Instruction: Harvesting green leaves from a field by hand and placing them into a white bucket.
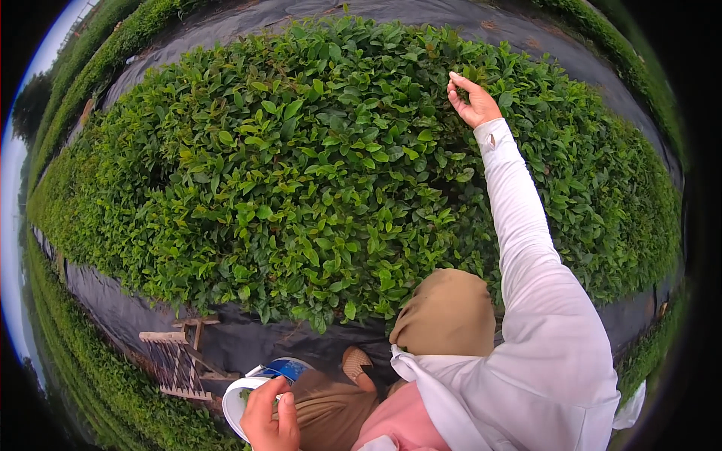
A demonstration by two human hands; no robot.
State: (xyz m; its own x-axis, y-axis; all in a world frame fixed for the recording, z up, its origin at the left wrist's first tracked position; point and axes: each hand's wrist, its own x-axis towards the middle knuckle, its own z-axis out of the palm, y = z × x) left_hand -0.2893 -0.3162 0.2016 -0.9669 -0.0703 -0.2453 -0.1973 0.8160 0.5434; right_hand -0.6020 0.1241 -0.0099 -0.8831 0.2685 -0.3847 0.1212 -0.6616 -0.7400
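Observation:
A broad row of leafy green bushes (316,169), which look like tea, fills the middle of the view. My right hand (472,101) reaches over the far right part of the foliage, thumb and fingertips close together at the leaves; whether a leaf is between them cannot be told. At the bottom, my left hand (272,416) is by the rim of a white and blue bucket (232,403), its fingers curled. A few green leaves show inside the bucket. Whether this hand grips the rim or handle is unclear.
A low wooden stool with a woven strap seat (176,363) stands at the lower left. Black ground sheeting (248,338) borders the row on both sides. More green rows (73,361) run along the left. My bent knee (448,313) touches or nears the bushes.

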